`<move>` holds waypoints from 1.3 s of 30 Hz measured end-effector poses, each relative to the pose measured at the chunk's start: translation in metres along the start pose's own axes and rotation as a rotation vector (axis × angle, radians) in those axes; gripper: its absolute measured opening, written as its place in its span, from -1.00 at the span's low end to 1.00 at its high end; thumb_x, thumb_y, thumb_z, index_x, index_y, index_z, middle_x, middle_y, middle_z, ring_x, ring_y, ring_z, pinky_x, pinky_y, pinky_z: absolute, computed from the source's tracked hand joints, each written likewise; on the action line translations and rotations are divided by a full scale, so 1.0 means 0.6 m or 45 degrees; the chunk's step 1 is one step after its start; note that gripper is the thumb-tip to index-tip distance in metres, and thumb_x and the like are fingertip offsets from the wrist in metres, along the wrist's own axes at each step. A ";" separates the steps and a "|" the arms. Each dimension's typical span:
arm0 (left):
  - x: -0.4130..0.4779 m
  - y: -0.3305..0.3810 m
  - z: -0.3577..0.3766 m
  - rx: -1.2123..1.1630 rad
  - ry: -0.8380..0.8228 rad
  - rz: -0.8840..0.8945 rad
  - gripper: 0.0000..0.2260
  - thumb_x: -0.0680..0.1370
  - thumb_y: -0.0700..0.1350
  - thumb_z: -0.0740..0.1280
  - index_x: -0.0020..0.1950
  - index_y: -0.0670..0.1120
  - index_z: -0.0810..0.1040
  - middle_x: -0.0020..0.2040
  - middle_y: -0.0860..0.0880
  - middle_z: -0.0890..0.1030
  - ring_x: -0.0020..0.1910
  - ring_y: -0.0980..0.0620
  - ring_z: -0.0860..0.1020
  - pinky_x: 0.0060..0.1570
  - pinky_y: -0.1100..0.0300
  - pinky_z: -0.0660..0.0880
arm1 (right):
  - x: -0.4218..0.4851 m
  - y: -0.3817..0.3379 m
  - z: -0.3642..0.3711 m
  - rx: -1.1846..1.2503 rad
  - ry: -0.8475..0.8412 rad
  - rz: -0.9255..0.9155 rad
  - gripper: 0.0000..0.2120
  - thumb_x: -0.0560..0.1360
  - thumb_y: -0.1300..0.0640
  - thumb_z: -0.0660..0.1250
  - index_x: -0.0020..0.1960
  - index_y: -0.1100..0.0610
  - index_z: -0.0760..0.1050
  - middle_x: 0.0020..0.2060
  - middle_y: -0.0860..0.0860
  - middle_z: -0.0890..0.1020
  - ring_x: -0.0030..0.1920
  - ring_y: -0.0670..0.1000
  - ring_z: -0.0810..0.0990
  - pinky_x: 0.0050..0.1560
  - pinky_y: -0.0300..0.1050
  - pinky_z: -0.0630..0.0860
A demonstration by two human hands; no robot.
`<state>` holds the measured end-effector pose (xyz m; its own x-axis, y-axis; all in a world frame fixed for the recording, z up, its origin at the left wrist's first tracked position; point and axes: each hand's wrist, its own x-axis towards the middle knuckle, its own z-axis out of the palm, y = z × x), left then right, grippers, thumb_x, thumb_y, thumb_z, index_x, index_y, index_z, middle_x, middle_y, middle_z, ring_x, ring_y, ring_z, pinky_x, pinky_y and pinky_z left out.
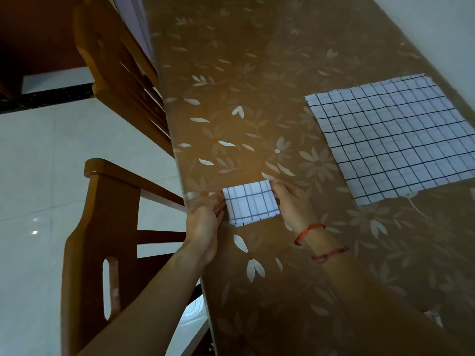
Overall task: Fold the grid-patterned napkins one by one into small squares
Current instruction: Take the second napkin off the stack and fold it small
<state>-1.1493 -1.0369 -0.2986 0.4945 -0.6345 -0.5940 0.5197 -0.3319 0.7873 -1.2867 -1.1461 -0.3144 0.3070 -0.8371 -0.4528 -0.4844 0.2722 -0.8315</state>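
Observation:
A small folded square of white napkin with dark grid lines lies flat on the brown flower-patterned table, close to its left edge. My left hand holds the square's left side with its fingertips. My right hand pinches the square's right edge; two red string bracelets sit on that wrist. A large unfolded grid-patterned napkin lies spread flat to the right, apart from both hands, reaching the frame's right border.
Two wooden chairs stand along the table's left edge over a pale tiled floor. A white wall runs along the table's far right side. A loose thread trails below the large napkin.

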 end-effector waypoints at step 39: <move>-0.289 0.111 -0.109 1.690 -0.024 1.079 -0.47 0.55 0.28 0.16 0.46 0.08 0.30 0.47 0.01 0.30 0.43 -0.01 0.23 0.35 0.05 0.27 | -0.359 -0.088 -0.107 -0.744 0.197 -0.503 -0.49 0.48 -0.33 0.12 0.40 -0.29 0.16 0.37 -0.14 0.40 0.33 -0.03 0.42 0.29 0.12 0.43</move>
<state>-1.1552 -0.9034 -0.1542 0.2994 -0.9514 0.0718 -0.8558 -0.2345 0.4612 -1.3800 -1.0107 -0.1525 0.4511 -0.8899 -0.0674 -0.7334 -0.3266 -0.5962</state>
